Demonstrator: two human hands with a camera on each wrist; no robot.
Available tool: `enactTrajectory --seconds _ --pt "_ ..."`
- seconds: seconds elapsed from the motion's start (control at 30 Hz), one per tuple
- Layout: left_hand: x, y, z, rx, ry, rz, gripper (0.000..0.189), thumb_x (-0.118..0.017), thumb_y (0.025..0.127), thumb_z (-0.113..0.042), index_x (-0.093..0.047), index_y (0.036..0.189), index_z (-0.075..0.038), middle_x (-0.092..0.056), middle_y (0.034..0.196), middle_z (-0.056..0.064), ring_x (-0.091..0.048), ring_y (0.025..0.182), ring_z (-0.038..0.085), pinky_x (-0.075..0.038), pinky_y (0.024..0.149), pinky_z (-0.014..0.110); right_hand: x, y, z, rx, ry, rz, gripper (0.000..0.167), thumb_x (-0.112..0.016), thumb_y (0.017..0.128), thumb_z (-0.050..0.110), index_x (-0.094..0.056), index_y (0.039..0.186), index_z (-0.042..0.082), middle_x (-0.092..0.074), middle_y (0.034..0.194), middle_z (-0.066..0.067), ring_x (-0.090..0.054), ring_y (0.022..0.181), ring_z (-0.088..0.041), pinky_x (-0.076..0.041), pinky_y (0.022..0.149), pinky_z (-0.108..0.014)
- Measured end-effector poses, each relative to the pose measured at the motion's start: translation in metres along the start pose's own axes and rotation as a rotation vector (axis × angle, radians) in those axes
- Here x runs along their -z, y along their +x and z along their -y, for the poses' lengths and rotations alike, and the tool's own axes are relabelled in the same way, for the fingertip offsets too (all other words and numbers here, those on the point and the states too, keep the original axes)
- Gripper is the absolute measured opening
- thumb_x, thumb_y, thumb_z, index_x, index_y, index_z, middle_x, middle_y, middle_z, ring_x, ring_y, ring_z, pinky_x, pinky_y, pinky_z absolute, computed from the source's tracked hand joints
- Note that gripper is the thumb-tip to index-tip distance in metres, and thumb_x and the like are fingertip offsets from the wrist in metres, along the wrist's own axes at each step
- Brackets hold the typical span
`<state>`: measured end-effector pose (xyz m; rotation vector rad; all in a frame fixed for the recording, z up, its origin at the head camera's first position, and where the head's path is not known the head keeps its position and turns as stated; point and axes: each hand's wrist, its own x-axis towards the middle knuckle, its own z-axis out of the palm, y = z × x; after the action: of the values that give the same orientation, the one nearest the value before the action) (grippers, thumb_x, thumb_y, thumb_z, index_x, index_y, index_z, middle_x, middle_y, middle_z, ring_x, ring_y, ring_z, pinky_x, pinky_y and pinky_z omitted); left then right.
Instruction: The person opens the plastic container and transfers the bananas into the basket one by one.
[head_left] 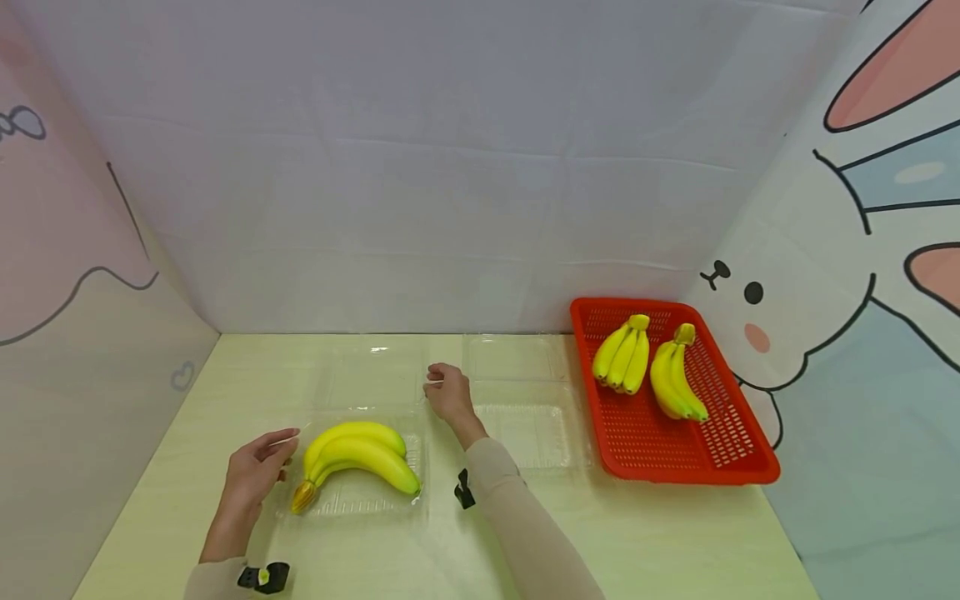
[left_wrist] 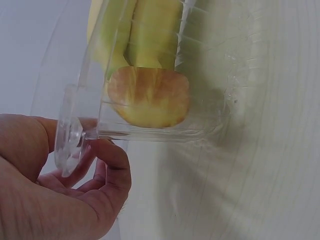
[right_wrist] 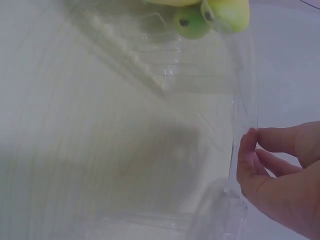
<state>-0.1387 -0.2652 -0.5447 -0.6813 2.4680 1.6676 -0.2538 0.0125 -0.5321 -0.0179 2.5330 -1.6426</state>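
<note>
A bunch of yellow bananas [head_left: 363, 454] lies in the base of a clear plastic clamshell box [head_left: 360, 507] at the left of the table. The box's transparent lid [head_left: 375, 375] stands open behind the base. My left hand [head_left: 255, 471] pinches the box's left edge between thumb and fingers, beside the brown stem end of the bunch. On the other side, my right hand [head_left: 450, 396] pinches the lid's right edge with thumb and index finger, as the right wrist view shows. The green banana tips [right_wrist: 192, 22] appear above that hand.
A second clear clamshell box [head_left: 525, 437], with its lid open and no fruit inside, lies right of my right hand. Further right stands a red basket [head_left: 690, 479] holding two banana bunches [head_left: 624, 357]. A white cloth wall [head_left: 450, 208] rises behind the table.
</note>
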Motion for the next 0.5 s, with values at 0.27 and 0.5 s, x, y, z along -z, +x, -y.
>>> enactTrajectory --seconds 0.27,0.5 --pt "-0.0006 0.0002 0.0004 0.004 -0.001 -0.003 0.042 -0.059 0.106 -0.02 -0.057 0.14 0.005 -0.067 0.116 0.018 -0.056 0.084 0.017 -0.052 0.063 0.024 -0.0018 -0.0007 -0.0038 -0.024 -0.039 -0.003 0.032 -0.065 0.097 -0.002 -0.064 0.128 -0.009 -0.068 0.122 -0.021 -0.069 0.11 -0.032 -0.058 0.087 -0.033" --pt "-0.0012 0.0002 0.0005 0.012 -0.003 -0.008 0.042 -0.059 0.106 -0.02 -0.057 0.14 0.004 -0.067 0.116 0.018 -0.056 0.085 0.017 -0.052 0.063 0.023 -0.0012 -0.0018 -0.0032 -0.012 -0.055 -0.003 0.031 -0.064 0.097 -0.001 -0.065 0.127 -0.008 -0.067 0.123 -0.02 -0.069 0.11 -0.032 -0.058 0.087 -0.034"
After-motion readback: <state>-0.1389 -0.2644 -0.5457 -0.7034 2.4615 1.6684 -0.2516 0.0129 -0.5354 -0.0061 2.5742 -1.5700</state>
